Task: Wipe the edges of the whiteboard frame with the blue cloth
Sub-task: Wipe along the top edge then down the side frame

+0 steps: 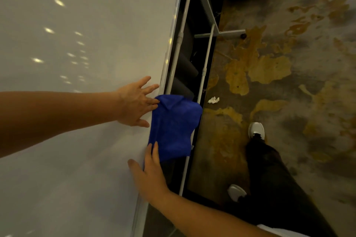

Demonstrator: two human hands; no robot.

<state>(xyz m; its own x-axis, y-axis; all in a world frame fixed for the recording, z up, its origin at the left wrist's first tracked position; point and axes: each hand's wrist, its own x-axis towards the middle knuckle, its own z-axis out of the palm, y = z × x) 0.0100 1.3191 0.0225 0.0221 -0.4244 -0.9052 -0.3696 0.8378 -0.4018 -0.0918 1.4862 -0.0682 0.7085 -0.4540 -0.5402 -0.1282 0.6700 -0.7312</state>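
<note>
Blue cloth point(174, 127) draped over the whiteboard frame point(169, 48) at the board's lower edge. My left hand point(134, 102) lies flat on the whiteboard point(77, 44), fingers spread, fingertips touching the cloth's top corner. My right hand point(150, 171) pinches its near corner against the frame.

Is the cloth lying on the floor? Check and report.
No. The cloth is draped over the whiteboard frame, with the left hand at its top corner and the right hand at its lower end.
</note>
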